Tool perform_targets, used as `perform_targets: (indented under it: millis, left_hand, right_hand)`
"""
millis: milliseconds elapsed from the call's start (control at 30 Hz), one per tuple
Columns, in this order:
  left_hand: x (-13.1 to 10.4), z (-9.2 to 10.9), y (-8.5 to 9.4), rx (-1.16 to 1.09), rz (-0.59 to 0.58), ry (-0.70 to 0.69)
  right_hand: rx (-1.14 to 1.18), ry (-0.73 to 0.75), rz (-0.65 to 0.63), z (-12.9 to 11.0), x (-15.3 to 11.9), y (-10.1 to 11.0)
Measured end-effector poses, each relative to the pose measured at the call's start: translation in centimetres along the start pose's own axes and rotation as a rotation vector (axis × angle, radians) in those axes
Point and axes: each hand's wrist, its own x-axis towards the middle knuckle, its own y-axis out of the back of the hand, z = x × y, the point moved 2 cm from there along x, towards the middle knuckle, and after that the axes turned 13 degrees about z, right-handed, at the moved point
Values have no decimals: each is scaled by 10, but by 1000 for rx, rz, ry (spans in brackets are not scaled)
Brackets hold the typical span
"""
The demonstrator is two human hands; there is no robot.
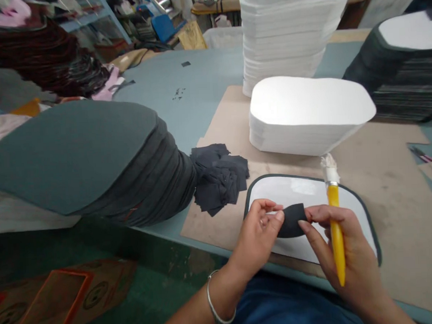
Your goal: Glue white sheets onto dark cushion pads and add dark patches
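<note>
Evidently, both hands [257, 234] pinching dark patch [292, 221]; tabletop marks [178, 94] (small, black) unreadable.

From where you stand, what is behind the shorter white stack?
Behind the shorter white stack stands a taller white stack. The shorter one covers most of the taller one's base, so anything lying between them cannot be seen.

Glossy plastic-looking brush handle [337, 245], shiny metal ferrule [332, 183], matt cloth-like dark patch [293, 221], smooth white panel [282, 192].
</note>
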Motion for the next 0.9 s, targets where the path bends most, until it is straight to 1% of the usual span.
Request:
perform_targets:
  millis: [33,67,100,133,167,267,367,433,533,600,733,900]
  left_hand:
    - [2,-6,-7,-73,-56,114]
    - [4,-11,-12,-102,-87,181]
    - [6,-15,-17,-88,-84,199]
    - [9,-19,-21,-39,-58,174]
    - [13,-21,-24,33,-25,120]
    - [27,-22,-35,284,38,-94]
    - [49,-20,-49,522,27,-278]
    - [65,-19,-58,660,10,-355]
    - [83,-18,-70,829,2,-416]
    - [89,-17,-75,906,7,-445]
    - [93,-18,-80,1000,6,-480]
    - [94,-21,-86,1098,11,-523]
  right_hand:
    - [-10,-30,0,6,-3,4]
    - [-25,-61,0,13,-5,8]
    - [-47,-90,1,20,-8,11]
    - [-73,-109,1,28,-10,12]
    - [-106,-125,0,36,-11,13]
    - [-203,-167,-6,58,-7,10]
    - [-271,-188,10,76,6,2]
    - [-328,-161,15,85,17,-5]
    - [-425,-125,-23,98,31,-14]
    - [-466,-113,-55,106,36,-19]
    - [-548,-65,-113,117,38,-23]
    - [-617,-37,-146,121,36,-26]
